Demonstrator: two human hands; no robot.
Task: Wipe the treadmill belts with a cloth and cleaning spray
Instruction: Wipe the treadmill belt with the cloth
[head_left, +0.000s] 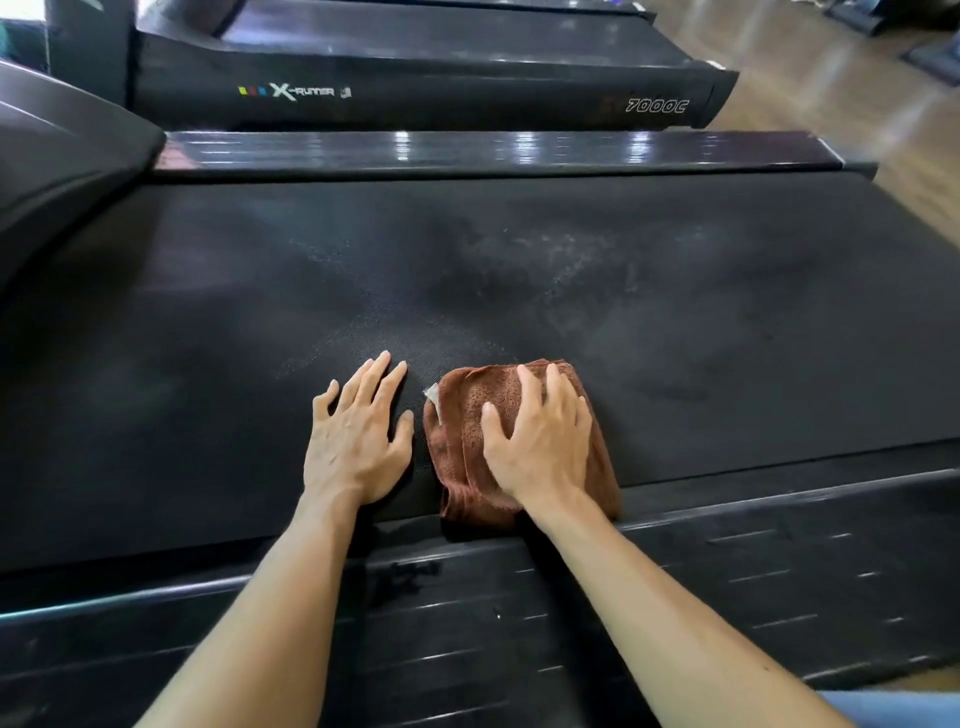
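Belt (519, 291): black, fine woven texture, matte. Pale speckled streaks across the middle, a darker smudged patch just past the hands; can't tell whether that's wet film or dust.

Cloth (462, 415): rust-brown terry, folded into a thick pad, a pale corner showing at its upper left. Sits on the near edge of the belt, its near end overhanging onto the side rail (727, 561).

Right hand (540, 441): palm down on top of the cloth, fingers spread and lying flat, pressing it to the belt. Not pinching.

Left hand (358, 441): flat on bare belt just beside the cloth, fingers spread, thumb close to the cloth edge. Holds nothing.

Around: near rail is ribbed black plastic. Far rail (493, 148) glossy with light reflections. Motor hood (62, 171) curves in at left. Second treadmill (415, 88) beyond, marked "X-RUNNER" and "7000C". Wood floor (831, 104) at right. No spray bottle in view. Belt ahead of the cloth is unobstructed.
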